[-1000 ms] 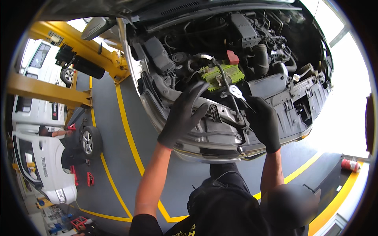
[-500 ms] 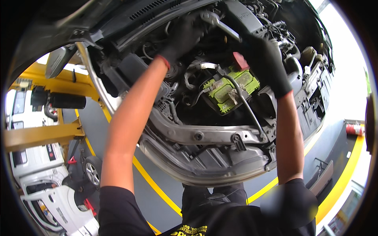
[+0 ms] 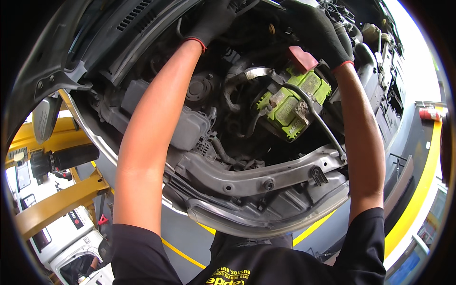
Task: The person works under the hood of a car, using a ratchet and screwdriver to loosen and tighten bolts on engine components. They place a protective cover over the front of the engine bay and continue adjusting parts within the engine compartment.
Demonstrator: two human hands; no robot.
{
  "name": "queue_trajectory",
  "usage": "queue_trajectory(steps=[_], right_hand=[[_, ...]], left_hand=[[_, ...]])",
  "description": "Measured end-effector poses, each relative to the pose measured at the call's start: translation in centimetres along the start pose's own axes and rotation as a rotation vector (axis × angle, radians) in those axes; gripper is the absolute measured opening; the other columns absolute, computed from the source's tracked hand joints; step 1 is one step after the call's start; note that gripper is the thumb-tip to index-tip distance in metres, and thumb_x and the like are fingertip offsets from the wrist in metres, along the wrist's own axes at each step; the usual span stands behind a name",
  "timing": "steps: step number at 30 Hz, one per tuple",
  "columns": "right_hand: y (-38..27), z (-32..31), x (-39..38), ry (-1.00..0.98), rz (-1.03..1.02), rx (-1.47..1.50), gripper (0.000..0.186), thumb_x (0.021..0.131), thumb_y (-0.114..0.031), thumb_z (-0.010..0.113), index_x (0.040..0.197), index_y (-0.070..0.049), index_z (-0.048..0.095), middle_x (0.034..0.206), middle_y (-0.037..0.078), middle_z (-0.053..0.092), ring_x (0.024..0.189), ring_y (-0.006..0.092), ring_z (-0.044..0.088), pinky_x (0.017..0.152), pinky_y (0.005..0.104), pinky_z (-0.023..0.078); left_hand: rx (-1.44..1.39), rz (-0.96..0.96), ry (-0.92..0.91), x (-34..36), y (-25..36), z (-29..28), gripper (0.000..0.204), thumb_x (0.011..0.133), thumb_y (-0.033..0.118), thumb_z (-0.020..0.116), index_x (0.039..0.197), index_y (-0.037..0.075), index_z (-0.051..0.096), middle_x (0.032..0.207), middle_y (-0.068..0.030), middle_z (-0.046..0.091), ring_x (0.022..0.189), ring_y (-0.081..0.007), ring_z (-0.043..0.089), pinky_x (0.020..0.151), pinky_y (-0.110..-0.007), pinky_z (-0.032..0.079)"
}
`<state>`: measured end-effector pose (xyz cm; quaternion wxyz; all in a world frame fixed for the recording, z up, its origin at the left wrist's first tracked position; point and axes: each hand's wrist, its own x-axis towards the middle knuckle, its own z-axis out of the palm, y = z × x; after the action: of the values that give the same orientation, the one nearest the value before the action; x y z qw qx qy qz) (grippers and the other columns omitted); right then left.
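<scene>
At the bay's far edge, the left hand is cropped, its grip impossible to tell. Next comes a metal bar, probably stiff, fairly light, best held mid-length. Beside it, the right hand's grip is likewise hidden.

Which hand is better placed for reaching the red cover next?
Likely the right hand: it appears close to the red cover; the left hand is farther off, to the left.

White glare at upper right, deep shadow inside the engine bay, fisheye-bent edges, black corners.
</scene>
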<state>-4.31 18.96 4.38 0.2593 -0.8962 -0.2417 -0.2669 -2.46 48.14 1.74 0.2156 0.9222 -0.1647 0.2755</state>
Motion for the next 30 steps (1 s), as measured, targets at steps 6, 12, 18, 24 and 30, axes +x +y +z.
queue_trajectory(steps=[6, 12, 18, 24, 30], right_hand=[[-1.1, -0.6, 0.4, -0.183, 0.007, -0.028, 0.02, 0.095, -0.022, 0.077, 0.105, -0.006, 0.075, 0.087, 0.024, 0.073, 0.087, 0.045, 0.075, 0.073, 0.0554, 0.056], [-3.3, 0.6, -0.3, -0.21, -0.038, 0.018, 0.019, 0.1, -0.021, 0.075, 0.112, -0.006, 0.072, 0.093, 0.022, 0.075, 0.091, 0.0434, 0.077, 0.075, 0.0523, 0.058], [-5.7, 2.4, -3.1, -0.303, 0.193, 0.07, 0.024, 0.101, -0.018, 0.076, 0.123, -0.01, 0.068, 0.105, 0.022, 0.078, 0.098, 0.0456, 0.078, 0.08, 0.0524, 0.06], [-10.8, 5.3, -2.5, -0.363, 0.207, 0.283, 0.033, 0.097, -0.027, 0.082, 0.116, -0.003, 0.069, 0.1, 0.025, 0.078, 0.1, 0.0465, 0.078, 0.088, 0.0566, 0.062], [-1.8, -0.6, 0.6, -0.271, -0.087, -0.207, 0.034, 0.102, -0.02, 0.073, 0.136, -0.014, 0.071, 0.107, 0.016, 0.077, 0.101, 0.042, 0.078, 0.085, 0.051, 0.063]], left_hand=[[-0.035, -0.117, -0.05, 0.7, 1.7, 1.2, 0.053, 0.11, 0.048, 0.068, 0.143, 0.007, 0.071, 0.131, -0.0327, 0.074, 0.118, -0.0539, 0.071, 0.097, -0.061, 0.056], [0.173, -0.049, 0.21, -0.9, -2.1, 3.3, 0.061, 0.108, 0.046, 0.07, 0.158, 0.011, 0.06, 0.131, -0.0304, 0.074, 0.118, -0.0529, 0.071, 0.096, -0.06, 0.057], [0.165, -0.008, 0.176, -0.7, -1.2, 3.6, 0.053, 0.107, 0.041, 0.069, 0.153, 0.014, 0.067, 0.134, -0.0267, 0.075, 0.116, -0.0503, 0.073, 0.095, -0.06, 0.058], [0.14, -0.243, 0.039, -0.9, -1.5, 3.1, 0.041, 0.105, 0.041, 0.072, 0.137, 0.017, 0.078, 0.131, -0.0214, 0.078, 0.115, -0.0472, 0.074, 0.095, -0.058, 0.058], [-0.198, -0.062, 0.086, -0.2, 1.2, 2.4, 0.046, 0.103, 0.05, 0.074, 0.135, 0.018, 0.079, 0.125, -0.0212, 0.079, 0.113, -0.0446, 0.075, 0.096, -0.058, 0.058]])
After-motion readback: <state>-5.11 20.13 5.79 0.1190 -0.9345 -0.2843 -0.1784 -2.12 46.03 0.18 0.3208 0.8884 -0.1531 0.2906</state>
